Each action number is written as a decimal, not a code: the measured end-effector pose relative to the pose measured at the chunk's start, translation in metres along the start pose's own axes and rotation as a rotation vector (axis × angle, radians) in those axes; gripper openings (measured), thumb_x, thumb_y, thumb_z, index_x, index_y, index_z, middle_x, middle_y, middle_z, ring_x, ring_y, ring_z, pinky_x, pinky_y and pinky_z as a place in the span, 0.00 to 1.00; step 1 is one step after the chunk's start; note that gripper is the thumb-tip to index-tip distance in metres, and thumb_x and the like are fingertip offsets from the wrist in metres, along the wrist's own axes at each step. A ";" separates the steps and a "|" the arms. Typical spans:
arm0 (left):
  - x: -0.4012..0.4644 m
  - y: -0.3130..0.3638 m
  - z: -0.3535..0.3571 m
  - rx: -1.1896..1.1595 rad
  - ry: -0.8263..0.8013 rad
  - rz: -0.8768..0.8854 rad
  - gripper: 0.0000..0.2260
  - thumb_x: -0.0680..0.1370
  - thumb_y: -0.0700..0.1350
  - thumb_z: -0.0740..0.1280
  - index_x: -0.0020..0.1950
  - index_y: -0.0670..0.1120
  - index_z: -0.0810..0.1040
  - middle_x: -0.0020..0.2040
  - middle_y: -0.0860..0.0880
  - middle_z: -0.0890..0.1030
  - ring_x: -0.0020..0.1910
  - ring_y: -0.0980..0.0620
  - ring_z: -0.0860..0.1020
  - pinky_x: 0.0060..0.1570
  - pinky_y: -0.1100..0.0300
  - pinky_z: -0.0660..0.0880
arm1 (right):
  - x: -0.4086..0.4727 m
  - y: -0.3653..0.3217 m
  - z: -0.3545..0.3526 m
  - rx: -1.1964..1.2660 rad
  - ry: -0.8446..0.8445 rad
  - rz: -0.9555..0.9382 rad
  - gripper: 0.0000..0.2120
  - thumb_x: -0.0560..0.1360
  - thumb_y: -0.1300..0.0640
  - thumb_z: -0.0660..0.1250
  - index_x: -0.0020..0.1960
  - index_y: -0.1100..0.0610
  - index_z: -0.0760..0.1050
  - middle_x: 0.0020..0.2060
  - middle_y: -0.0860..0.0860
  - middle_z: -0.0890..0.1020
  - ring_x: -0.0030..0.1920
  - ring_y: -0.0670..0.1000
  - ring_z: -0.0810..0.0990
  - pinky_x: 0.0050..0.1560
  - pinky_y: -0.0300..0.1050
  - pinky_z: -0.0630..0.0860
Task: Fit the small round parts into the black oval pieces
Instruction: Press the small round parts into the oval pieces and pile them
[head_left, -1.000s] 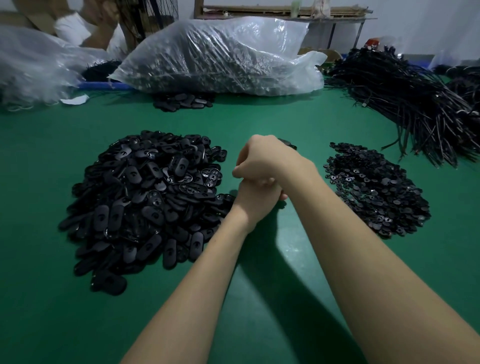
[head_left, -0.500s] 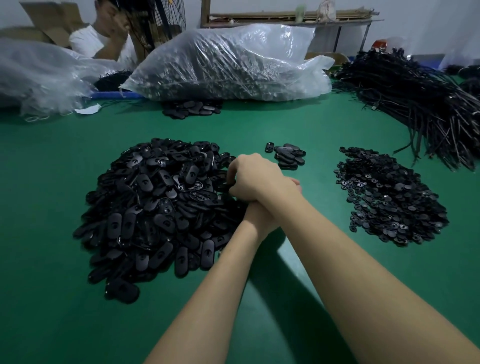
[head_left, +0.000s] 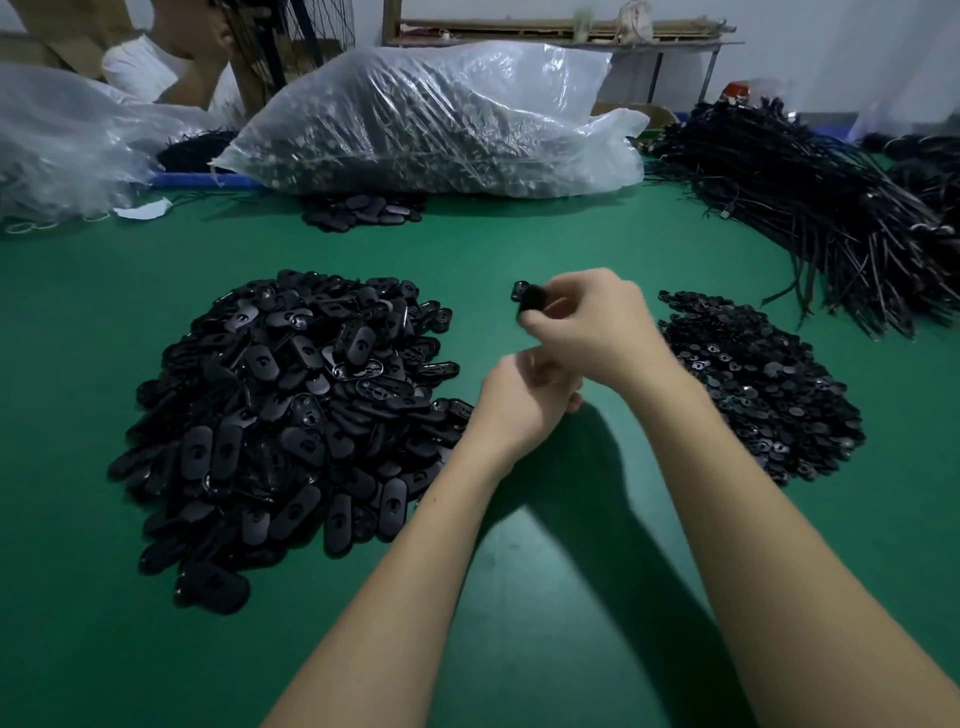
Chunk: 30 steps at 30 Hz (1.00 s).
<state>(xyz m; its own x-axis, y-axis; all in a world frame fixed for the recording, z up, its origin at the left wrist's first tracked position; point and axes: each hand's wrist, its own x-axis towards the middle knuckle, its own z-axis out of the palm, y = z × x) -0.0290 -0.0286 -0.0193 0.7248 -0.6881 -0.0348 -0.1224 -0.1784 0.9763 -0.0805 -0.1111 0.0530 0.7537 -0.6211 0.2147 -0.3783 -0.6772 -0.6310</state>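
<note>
On the green bench (head_left: 156, 649) two stocks have been laid out to either side of the working spot: a large heap of black oval pieces (head_left: 291, 415) to the left and a flatter spread of small round parts (head_left: 758, 384) to the right, presumably so that each kind can be reached by the nearer hand. Between them, raised above the bench, the right hand (head_left: 587, 327) is curled with its fingertips pinched on a blurred dark piece (head_left: 531, 300), most likely an oval one, held out toward the far side. The left hand (head_left: 519, 400) is seen just below and nearer, its fingers loosely curled; whether anything is held in it cannot be told, since the palm is hidden. A few ovals (head_left: 363, 213) lie at the far edge beside a clear plastic sack (head_left: 436, 114), and black cords (head_left: 810, 208) are piled at the far right. It is judged that a fitted piece is about to be set aside in the middle of the bench.
</note>
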 end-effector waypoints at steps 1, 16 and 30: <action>0.000 0.000 0.000 -0.016 -0.020 0.025 0.05 0.79 0.41 0.67 0.45 0.49 0.79 0.41 0.50 0.84 0.41 0.52 0.83 0.51 0.55 0.80 | -0.004 0.011 -0.006 0.027 0.050 0.022 0.09 0.76 0.51 0.69 0.38 0.54 0.78 0.34 0.47 0.83 0.39 0.49 0.80 0.37 0.37 0.76; -0.006 0.020 -0.012 -0.280 -0.122 0.013 0.08 0.80 0.41 0.70 0.58 0.46 0.83 0.46 0.47 0.85 0.41 0.54 0.82 0.42 0.64 0.79 | -0.038 0.074 -0.040 0.414 -0.363 0.062 0.14 0.81 0.56 0.69 0.66 0.49 0.79 0.36 0.50 0.86 0.34 0.46 0.78 0.42 0.37 0.79; -0.003 0.015 -0.008 -0.483 -0.050 -0.155 0.03 0.79 0.34 0.69 0.48 0.42 0.80 0.45 0.42 0.83 0.38 0.52 0.83 0.42 0.64 0.81 | -0.037 0.099 -0.053 -0.225 0.076 0.275 0.09 0.78 0.43 0.69 0.53 0.44 0.83 0.47 0.43 0.84 0.51 0.51 0.82 0.52 0.48 0.79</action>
<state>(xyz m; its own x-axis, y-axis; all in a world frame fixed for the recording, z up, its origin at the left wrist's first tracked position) -0.0277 -0.0232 -0.0028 0.6749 -0.7140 -0.1862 0.3201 0.0559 0.9457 -0.1748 -0.1761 0.0221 0.5684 -0.8141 0.1193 -0.6767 -0.5450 -0.4950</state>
